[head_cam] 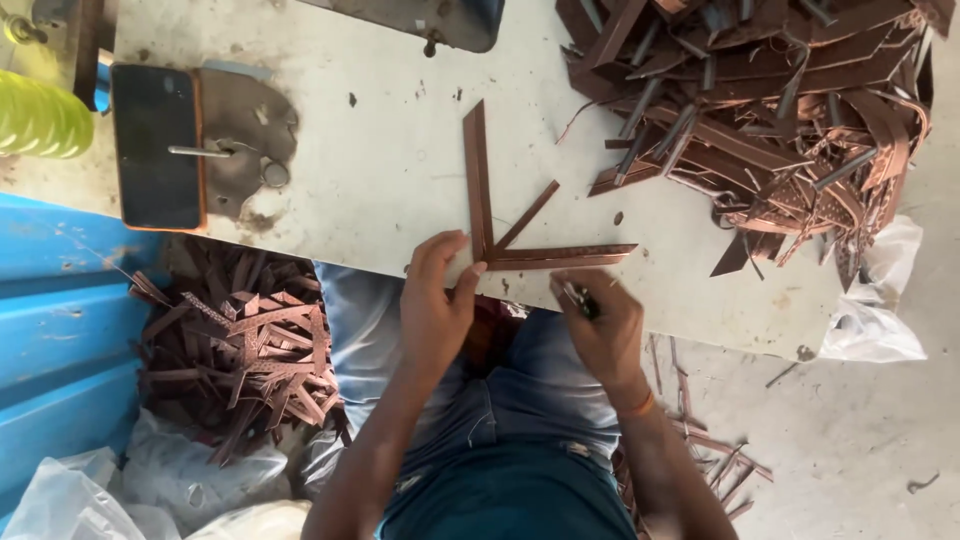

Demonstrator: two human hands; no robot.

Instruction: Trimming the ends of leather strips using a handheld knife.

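Three brown strips (480, 185) are lying fanned out at the near edge of the tabletop (380, 170), all meeting at one corner right by the person's lap. One's running up, one's going off to the right (560, 257), and a short one (527, 215) is sitting diagonally between them. The left hand (435, 300) is pinching that corner, thumb and fingers closed on the strip ends. The right hand (600, 325) is curled tight around a small dark tool (580, 298), tip hovering just beside the right-hand strip. Looks to me like they're lining the strips up and marking or trimming them, so the next bit needs a steady hold at that corner. Further out there's one big heap (770, 110) at the far right of the tabletop, one phone (155, 145) on the left, and a second pile (245, 345) down on the floor.
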